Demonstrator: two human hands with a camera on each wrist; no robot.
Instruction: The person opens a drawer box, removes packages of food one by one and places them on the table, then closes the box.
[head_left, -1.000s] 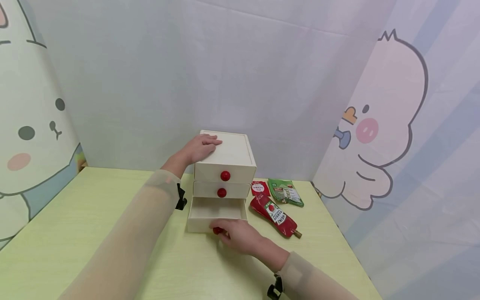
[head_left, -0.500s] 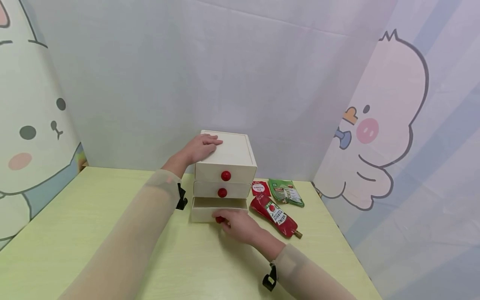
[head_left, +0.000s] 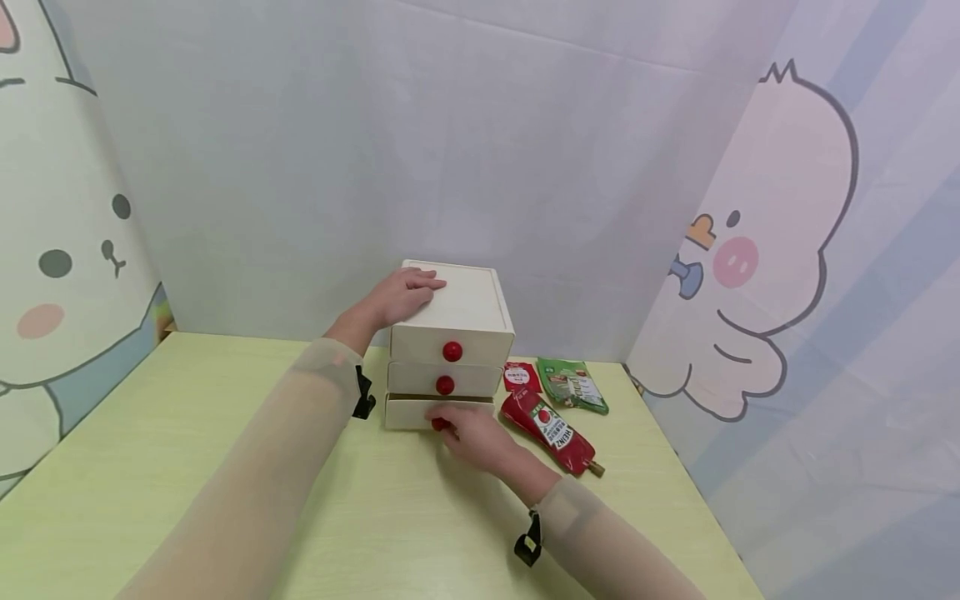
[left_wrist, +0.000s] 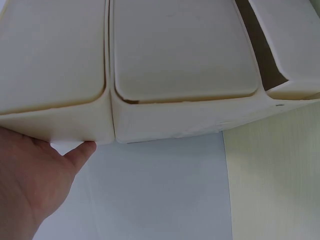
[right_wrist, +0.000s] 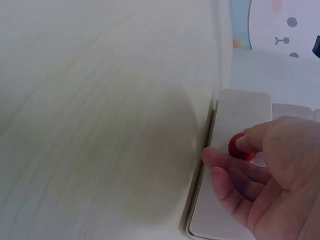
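Observation:
A small white three-drawer cabinet with red round knobs stands near the back of the table. My left hand rests on its top at the left edge, fingers laid out over the lid; the left wrist view shows the thumb along the cabinet's side. With thumb and fingers my right hand pinches the red knob of the bottom drawer. That drawer sticks out slightly, a thin dark gap showing above its front. Both upper drawers, such as the middle drawer, look closed.
Right of the cabinet lie a red Heinz ketchup pouch, a small red packet and a green packet. The pale yellow table is bounded at the back by a light curtain with cartoon figures at both sides.
My right hand has moved away from me, pushing the bottom drawer most of the way into the cabinet. The left hand has stayed on top.

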